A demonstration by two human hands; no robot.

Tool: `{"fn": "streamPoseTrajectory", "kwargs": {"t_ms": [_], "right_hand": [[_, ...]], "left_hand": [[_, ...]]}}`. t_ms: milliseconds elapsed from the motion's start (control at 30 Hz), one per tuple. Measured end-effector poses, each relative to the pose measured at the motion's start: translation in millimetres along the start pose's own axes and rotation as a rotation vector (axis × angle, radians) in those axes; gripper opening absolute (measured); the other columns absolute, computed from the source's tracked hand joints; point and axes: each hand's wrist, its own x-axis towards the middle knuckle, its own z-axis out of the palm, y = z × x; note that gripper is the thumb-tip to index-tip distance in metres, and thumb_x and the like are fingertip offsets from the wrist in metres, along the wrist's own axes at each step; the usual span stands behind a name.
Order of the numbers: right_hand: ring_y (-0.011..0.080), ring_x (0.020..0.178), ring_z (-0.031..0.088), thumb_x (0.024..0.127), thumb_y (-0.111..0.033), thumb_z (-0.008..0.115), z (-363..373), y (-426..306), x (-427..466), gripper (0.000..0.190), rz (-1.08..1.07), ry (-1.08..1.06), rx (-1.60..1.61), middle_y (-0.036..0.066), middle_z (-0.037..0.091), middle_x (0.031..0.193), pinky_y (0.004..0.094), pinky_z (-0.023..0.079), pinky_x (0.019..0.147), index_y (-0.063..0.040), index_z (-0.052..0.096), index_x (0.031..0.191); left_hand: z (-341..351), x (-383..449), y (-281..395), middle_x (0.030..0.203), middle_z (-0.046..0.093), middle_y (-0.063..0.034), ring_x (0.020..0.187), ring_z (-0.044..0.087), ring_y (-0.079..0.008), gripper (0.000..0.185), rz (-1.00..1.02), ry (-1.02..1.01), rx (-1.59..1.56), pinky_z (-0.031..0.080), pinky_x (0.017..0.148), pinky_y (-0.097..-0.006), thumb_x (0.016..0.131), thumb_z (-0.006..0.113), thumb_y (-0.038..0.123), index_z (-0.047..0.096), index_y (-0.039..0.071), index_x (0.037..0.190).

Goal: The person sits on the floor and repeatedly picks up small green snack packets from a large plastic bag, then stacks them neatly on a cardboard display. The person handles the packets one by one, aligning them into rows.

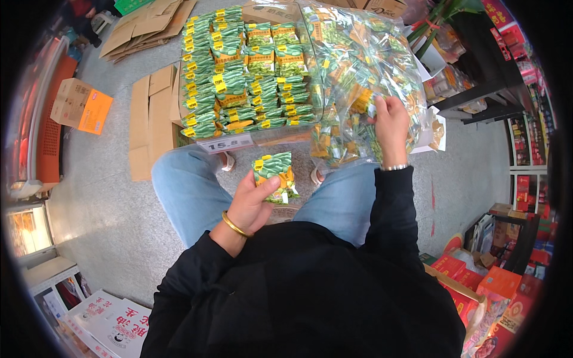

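My left hand point(250, 197) holds green and yellow snack packets point(274, 172) above my lap, the thumb across the front one. At the upper right, my right hand point(391, 123) pinches the edge of an orange-and-green snack packet point(361, 99) at a large clear plastic bag point(394, 49). Many similar loose packets fill this bag. To its left, a clear-walled display bin point(318, 85) holds neat rows of packets point(230, 91), some stacked on edge and some lying face up. A price card point(226, 143) hangs on the bin's front.
Flattened cardboard point(150, 121) lies left of the bin, with more cardboard sheets point(143, 27) behind. An orange-and-brown carton point(83, 105) stands on the floor farther left. Red gift boxes point(456, 273) crowd the lower right. White printed cartons point(112, 320) sit lower left. Another person point(83, 18) is at the far upper left.
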Motion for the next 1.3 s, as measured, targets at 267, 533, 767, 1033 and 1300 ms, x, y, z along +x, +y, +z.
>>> {"fn": "streamPoseTrajectory", "kwargs": {"t_ms": [267,533,767,1033,1300], "right_hand": [[0.0058,0.067,0.055,0.098,-0.007,0.060,-29.3,-22.7,-66.0,0.009,-0.001,-0.111,0.569,0.001,0.058,0.079,0.0248,0.053,0.058,0.000,0.056,0.103],[0.0092,0.075,0.061,0.097,-0.003,0.058,-5.4,-50.3,-104.1,0.020,0.061,-0.664,0.624,0.005,0.066,0.090,0.0259,0.055,0.064,0.002,0.062,0.117],[0.0106,0.082,0.063,0.094,0.002,0.060,8.2,-55.6,-124.2,0.020,0.028,-0.876,0.516,0.004,0.064,0.093,0.0231,0.051,0.075,0.002,0.067,0.113],[0.0192,0.079,0.060,0.081,0.003,0.071,13.6,-56.3,-122.1,0.027,-0.790,-0.550,0.033,0.008,0.055,0.095,0.0308,0.048,0.072,-0.001,0.067,0.108],[0.0096,0.064,0.061,0.097,-0.010,0.066,24.9,-45.9,-126.4,0.012,0.224,-0.500,0.777,0.003,0.063,0.080,0.0209,0.048,0.058,-0.004,0.056,0.091]], "left_hand": [[1.4,10.0,-0.8,0.121,0.064,-0.0182,0.109,0.064,-0.0292,0.044,0.001,-0.080,-0.021,0.050,0.099,-0.0446,0.103,0.053,0.030,0.049,0.000,0.135],[-1.2,12.3,-2.3,0.125,0.063,-0.0099,0.113,0.061,-0.0229,0.053,0.009,0.054,-0.099,0.047,0.101,-0.0415,0.106,0.040,0.047,0.052,0.003,0.133],[4.8,4.2,4.9,0.130,0.062,-0.0084,0.118,0.060,-0.0206,0.041,0.073,0.035,-0.042,0.046,0.104,-0.0408,0.105,0.049,0.032,0.052,0.004,0.135],[11.3,2.7,7.3,0.124,0.064,-0.0095,0.112,0.063,-0.0216,0.037,0.072,0.053,-0.071,0.050,0.098,-0.0387,0.105,0.052,0.027,0.053,0.004,0.133],[-4.9,6.4,-0.7,0.113,0.067,-0.0123,0.103,0.066,-0.0224,0.034,0.084,0.126,-0.048,0.053,0.090,-0.0397,0.107,0.048,0.030,0.054,0.003,0.126]]}}
